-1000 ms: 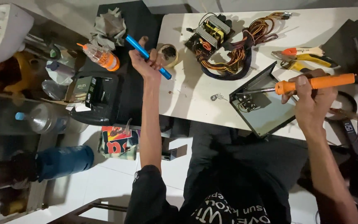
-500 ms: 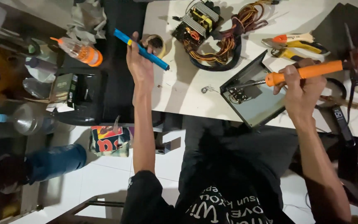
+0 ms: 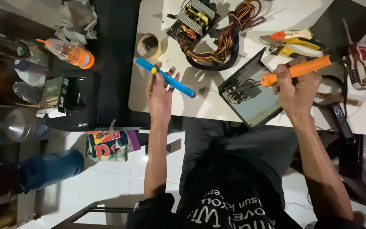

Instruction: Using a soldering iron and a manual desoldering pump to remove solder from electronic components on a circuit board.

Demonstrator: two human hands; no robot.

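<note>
The person wears a black T-shirt [image 3: 217,212] with white lettering, short sleeves and dark trousers [image 3: 238,157].

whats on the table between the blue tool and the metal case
In the head view, only a small dark bit lies on the white table between the blue tool and the metal case.

A smooth blue plastic tool [image 3: 165,77] was held in the left hand [image 3: 159,94], and an orange matt plastic handle [image 3: 296,70] with a thin metal shaft was gripped by the right hand [image 3: 295,94]. A dull grey metal casing [image 3: 250,94] was seen on the smooth, matt white table [image 3: 166,106].
</note>
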